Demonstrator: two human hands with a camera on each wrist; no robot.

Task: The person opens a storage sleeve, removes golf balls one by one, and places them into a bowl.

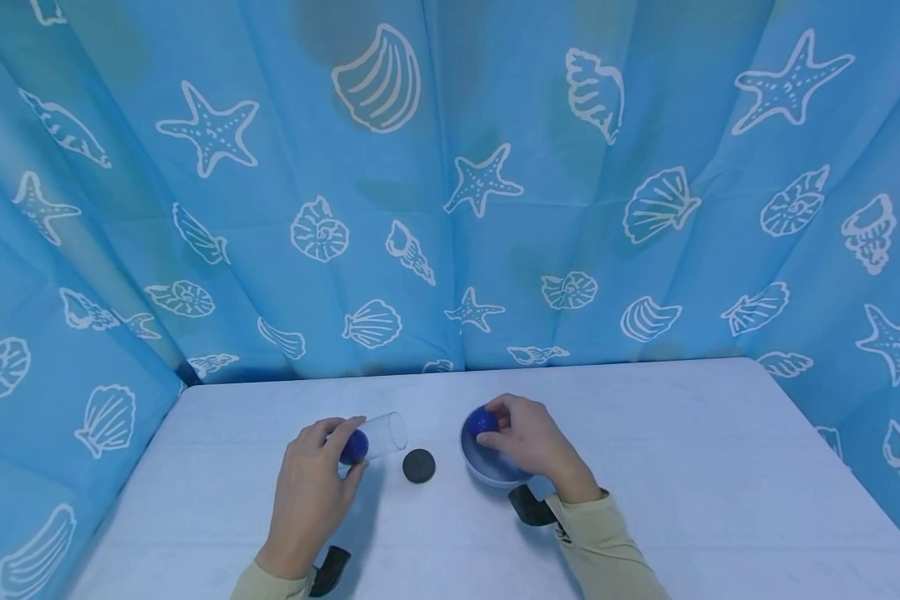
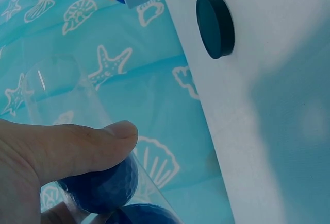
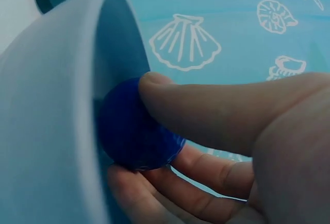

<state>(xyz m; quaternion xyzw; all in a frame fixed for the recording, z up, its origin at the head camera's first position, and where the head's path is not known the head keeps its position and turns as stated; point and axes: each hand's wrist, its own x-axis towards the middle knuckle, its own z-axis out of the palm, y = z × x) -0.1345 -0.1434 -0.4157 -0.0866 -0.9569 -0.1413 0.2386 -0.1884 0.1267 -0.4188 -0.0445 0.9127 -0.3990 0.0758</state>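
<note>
My left hand [image 1: 309, 479] grips a clear tube [image 1: 387, 433], tilted with its far end toward the right. Inside it sits a dark blue golf ball [image 1: 354, 447]; the left wrist view shows its dimples [image 2: 100, 190] and a second blue ball [image 2: 144, 215] beside it, cut off by the frame. Between thumb and fingers, my right hand [image 1: 531, 435] pinches another blue ball [image 3: 136, 126] at the mouth of a grey-blue bowl [image 1: 495, 482]. The bowl's inner bottom is mostly hidden by that hand.
A round black lid [image 1: 418, 466] lies on the white table [image 1: 690, 467] between the tube and the bowl. Blue curtains [image 1: 450, 183] with white shell and starfish prints hang behind the table and along both sides.
</note>
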